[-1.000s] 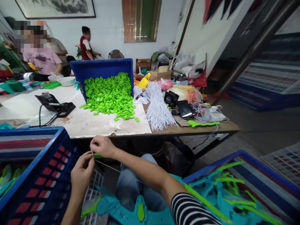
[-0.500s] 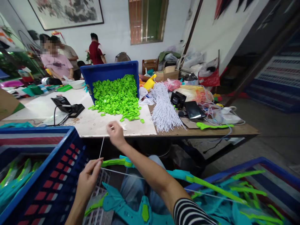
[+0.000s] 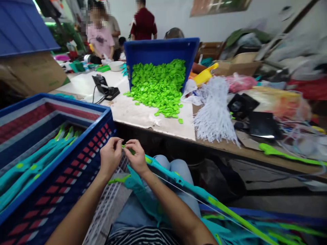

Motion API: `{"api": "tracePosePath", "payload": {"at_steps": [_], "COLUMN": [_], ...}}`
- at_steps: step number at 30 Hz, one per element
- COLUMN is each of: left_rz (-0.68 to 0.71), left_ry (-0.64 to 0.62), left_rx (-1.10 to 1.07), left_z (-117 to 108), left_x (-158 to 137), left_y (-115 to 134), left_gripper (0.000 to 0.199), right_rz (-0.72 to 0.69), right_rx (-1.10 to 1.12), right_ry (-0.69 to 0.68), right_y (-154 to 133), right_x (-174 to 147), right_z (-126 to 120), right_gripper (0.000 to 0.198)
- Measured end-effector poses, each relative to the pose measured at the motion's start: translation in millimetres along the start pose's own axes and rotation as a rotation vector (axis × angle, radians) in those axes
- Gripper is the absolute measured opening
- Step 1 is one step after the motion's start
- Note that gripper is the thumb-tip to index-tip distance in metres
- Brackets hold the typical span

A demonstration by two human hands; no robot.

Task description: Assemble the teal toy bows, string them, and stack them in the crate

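Observation:
A teal and green toy bow (image 3: 190,186) slants across my lap, from the hands down to the lower right. Its white string (image 3: 194,197) runs along the lower side. At the green upper tip, my left hand (image 3: 111,156) is closed in a pinch, seemingly on the string end, which the fingers mostly hide. Right beside it, my right hand (image 3: 136,158) grips the bow just below the tip with thumb and fingers. The two sets of fingertips almost touch. Below the right forearm lies another teal piece (image 3: 144,194) with a green end.
At left stands a blue crate (image 3: 102,114) holding several teal and green bows. On the table (image 3: 176,131) a tipped blue bin (image 3: 163,49) spills green pieces (image 3: 158,85). White strings (image 3: 214,109) lie in a bundle beside it. More bows (image 3: 268,226) fill the lower right.
My right hand has come down from above the table to the bow tip, beside my left hand. The stretched string end no longer shows. The view has turned left and down.

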State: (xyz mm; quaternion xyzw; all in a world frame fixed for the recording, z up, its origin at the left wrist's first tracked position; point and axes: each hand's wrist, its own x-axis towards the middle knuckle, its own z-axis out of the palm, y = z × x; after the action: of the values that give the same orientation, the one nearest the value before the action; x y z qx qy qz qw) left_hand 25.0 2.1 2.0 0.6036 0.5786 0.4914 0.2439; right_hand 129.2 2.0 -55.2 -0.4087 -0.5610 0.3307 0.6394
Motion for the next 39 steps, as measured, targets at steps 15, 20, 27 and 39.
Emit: {"api": "tracePosePath", "payload": {"at_steps": [15, 20, 27, 39], "left_rz": [-0.427, -0.445, -0.519, -0.143], "left_ry": [-0.301, -0.231, -0.328, -0.484], "left_rx": [-0.443, -0.454, -0.574, -0.144], "left_z": [-19.4, -8.2, -12.3, -10.6], "left_x": [7.4, 7.9, 16.3, 19.2], "left_y": [0.6, 6.2, 8.5, 7.5], "left_gripper": [0.037, 0.031, 0.022, 0.017], "right_rz": [-0.239, -0.293, -0.383, -0.111], "right_rx": [-0.129, -0.167, -0.255, -0.128], "right_ry": [-0.013, 0.035, -0.034, -0.07], "right_y": [-3.7, -4.3, -8.7, -11.5], "right_x": [-0.4, 0.6, 14.3, 13.9], "right_z": [6.0, 2.7, -11.1, -19.5], "right_gripper": [0.022, 0.023, 0.016, 0.015]}}
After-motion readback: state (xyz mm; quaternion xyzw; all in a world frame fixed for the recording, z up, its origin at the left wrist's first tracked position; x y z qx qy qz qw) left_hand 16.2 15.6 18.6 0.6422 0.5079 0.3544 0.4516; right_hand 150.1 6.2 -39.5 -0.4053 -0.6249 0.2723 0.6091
